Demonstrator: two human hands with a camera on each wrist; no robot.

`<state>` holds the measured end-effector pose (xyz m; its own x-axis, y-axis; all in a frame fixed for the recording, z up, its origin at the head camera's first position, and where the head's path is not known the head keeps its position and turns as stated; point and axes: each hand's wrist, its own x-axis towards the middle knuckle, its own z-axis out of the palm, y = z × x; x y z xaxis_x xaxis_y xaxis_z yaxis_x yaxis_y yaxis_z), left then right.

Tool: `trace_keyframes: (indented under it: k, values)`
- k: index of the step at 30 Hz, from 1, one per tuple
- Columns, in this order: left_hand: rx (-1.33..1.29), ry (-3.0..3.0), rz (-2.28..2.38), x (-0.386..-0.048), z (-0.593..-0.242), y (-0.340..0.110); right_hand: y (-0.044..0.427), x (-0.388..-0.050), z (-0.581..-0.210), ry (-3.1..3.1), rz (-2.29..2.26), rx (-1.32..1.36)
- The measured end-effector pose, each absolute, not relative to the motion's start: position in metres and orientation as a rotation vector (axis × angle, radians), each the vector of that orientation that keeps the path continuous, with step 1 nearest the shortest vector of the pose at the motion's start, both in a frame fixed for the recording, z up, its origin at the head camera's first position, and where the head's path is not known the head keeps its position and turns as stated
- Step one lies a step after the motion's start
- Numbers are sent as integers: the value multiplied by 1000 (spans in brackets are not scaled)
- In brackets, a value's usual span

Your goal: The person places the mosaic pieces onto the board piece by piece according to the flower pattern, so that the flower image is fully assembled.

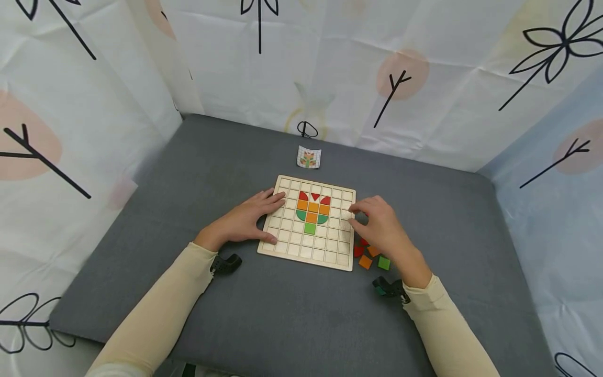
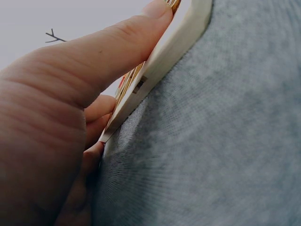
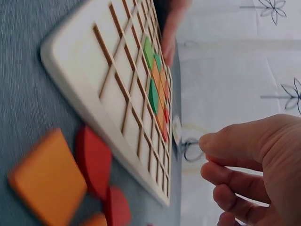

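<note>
A wooden grid board (image 1: pixel 287 238) lies on the grey table. Set in it are red pieces (image 1: pixel 325 200), orange squares (image 1: pixel 312 217), dark green rounded pieces (image 1: pixel 322 219) and a light green square (image 1: pixel 309 228). My left hand (image 1: pixel 247 215) rests on the board's left edge, thumb and fingers spread; in the left wrist view the thumb (image 2: pixel 113 49) lies over the rim. Above the right edge hovers my right hand (image 1: pixel 379 222), thumb and fingertips slightly apart, with nothing visible between them. The right wrist view shows that hand (image 3: pixel 254 165) clear of the board (image 3: pixel 70 70).
Loose pieces lie beside the board's right edge: red ones (image 3: pixel 94 162), orange squares (image 1: pixel 365 262) and a green square (image 1: pixel 383 263). Beyond the board is a small card (image 1: pixel 308 157) with a coloured grid picture. Printed white cloth (image 1: pixel 330 78) hangs around the table (image 1: pixel 292 314).
</note>
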<state>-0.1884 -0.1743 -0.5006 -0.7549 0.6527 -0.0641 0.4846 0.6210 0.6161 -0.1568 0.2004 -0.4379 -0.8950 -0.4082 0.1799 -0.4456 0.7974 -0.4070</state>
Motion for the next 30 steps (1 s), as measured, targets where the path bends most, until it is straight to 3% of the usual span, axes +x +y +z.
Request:
trace_keyframes:
  k: [14,30]
  values:
    - [925,2573,830,-191,-505,-176,244,-168,-432,-2951,683,580]
    - [933,2575,846,-190,-505,-175,255,-187,-454,-3115,639,574]
